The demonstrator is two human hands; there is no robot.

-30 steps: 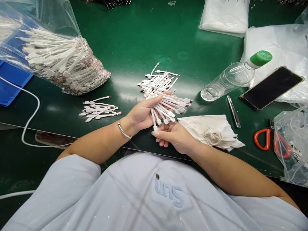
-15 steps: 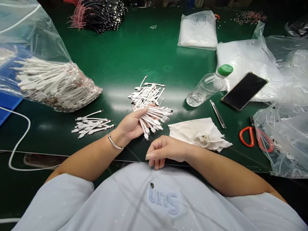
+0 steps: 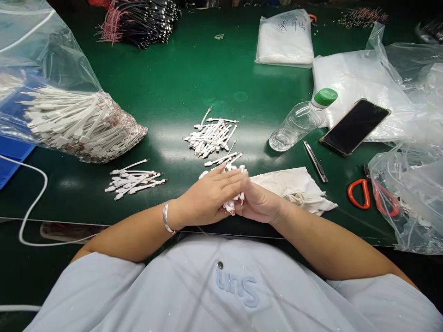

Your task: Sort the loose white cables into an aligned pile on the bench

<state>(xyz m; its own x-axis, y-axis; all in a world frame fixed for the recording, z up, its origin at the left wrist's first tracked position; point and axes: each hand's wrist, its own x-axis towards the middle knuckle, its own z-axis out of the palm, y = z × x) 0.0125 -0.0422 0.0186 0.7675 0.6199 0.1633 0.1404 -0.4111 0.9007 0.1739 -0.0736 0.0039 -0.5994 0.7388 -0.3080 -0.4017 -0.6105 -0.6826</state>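
Close to the table's front edge, my left hand (image 3: 211,196) and my right hand (image 3: 259,203) are brought together around a bundle of short white cables (image 3: 238,198). The left palm lies along the bundle, its fingertips meeting the right hand. White connectors poke out above and below the fingers; the middle of the bundle is hidden. Just beyond the hands is a loose pile of the same white cables (image 3: 214,136), with a few strays on its near side. A smaller group of white cables (image 3: 133,180) lies to the left of my left hand.
At the left sits a clear bag of white cables (image 3: 86,124). To the right are a white cloth (image 3: 280,182), a bottle with a green cap (image 3: 294,124), a utility knife (image 3: 315,161), a phone (image 3: 356,127) and orange-handled scissors (image 3: 359,193). Black cables (image 3: 141,23) lie at the back.
My right hand, free beside the bundle before, has come up and closed against it. My left hand has turned over with the cables, and a few cables now lie apart on the table.
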